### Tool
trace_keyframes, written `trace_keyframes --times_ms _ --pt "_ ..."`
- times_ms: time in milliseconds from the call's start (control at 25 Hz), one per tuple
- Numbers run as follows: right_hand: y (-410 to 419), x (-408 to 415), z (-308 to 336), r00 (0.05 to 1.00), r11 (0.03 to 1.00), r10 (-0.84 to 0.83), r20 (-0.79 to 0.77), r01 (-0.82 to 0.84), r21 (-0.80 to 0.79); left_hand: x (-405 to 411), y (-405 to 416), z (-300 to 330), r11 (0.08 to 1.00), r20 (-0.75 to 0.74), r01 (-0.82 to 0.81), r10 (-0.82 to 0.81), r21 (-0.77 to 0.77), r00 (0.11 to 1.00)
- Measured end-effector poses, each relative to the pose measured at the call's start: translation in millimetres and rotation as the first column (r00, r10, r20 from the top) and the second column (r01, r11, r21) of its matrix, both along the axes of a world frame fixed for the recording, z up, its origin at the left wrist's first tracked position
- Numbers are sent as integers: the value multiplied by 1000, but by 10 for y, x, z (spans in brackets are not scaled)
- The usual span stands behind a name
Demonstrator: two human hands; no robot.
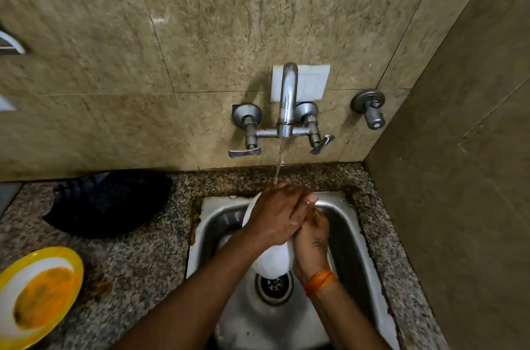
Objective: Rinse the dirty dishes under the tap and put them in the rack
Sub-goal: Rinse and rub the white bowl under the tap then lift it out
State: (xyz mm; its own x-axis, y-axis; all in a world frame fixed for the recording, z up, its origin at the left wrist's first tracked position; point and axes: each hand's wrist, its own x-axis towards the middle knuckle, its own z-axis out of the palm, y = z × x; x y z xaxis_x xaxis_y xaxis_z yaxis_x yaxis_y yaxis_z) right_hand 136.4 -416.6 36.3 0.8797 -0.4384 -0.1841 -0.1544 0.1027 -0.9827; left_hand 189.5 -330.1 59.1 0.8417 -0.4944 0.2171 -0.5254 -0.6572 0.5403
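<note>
Two hands over the sink (348,223), one white dish (272,262) between them, water running.

Item 1, white dish: held on edge above the sink drain (274,283), long axis running from the drain up toward the tap (287,100). Only its lower rounded part and a sliver of its upper left rim show; whether plate or shallow bowl, cannot tell.

Item 2, left hand (276,214): laid across the upper face of the dish, fingers pressed together and lying fairly straight, tips pointing right of the tap stream (279,160). The stream lands at its knuckles.

Item 3, right hand (312,237): against the dish's right edge, below and right of the left hand, an orange thread band (320,280) at the wrist. Its fingers are hidden under the left hand; their state cannot be told.

Item 4, yellow-rimmed plate (37,295): on the worktop (137,263) well left of the sink, smeared orange, not yet rinsed. The left hand is the nearer one to it.

Item 5, dark pan (111,203): on the worktop just left of the sink, between the yellow-rimmed plate and the wall.

Room: a side wall closes in right of the sink; open worktop lies left. No rack is in view, so the way out for the dish is judged to be leftward.
</note>
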Motion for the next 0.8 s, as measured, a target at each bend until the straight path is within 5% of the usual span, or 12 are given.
trace_keyframes --times_ms 120,240,360,480,560,640,680,800 --pt "11 24 20 998 997 -61 21 60 50 143 -13 13 999 16 -3 2 49 1000" --pt "-87 51 215 996 999 25 87 -29 38 320 125 76 977 -330 -193 154 -89 931" --pt "-211 39 445 993 997 58 103 -64 49 480 345 -77 772 -784 -589 205 -238 585" --pt "-303 32 596 969 971 159 186 -119 -209 300 480 -178 651 -935 -732 95 -201 341" --pt "-358 7 565 898 728 393 199 -172 -664 198 529 -163 635 -976 -745 -79 -205 201" --pt "-397 -49 437 807 241 589 40 -128 -962 140 546 -89 491 -942 -826 -309 -277 132" --pt "-417 -97 379 765 81 644 -22 -97 -992 115 579 -77 419 -916 -856 -375 -302 140" --pt "-518 -210 275 663 -25 738 -126 -160 -987 71 614 -117 294 -862 -877 -457 -381 221"
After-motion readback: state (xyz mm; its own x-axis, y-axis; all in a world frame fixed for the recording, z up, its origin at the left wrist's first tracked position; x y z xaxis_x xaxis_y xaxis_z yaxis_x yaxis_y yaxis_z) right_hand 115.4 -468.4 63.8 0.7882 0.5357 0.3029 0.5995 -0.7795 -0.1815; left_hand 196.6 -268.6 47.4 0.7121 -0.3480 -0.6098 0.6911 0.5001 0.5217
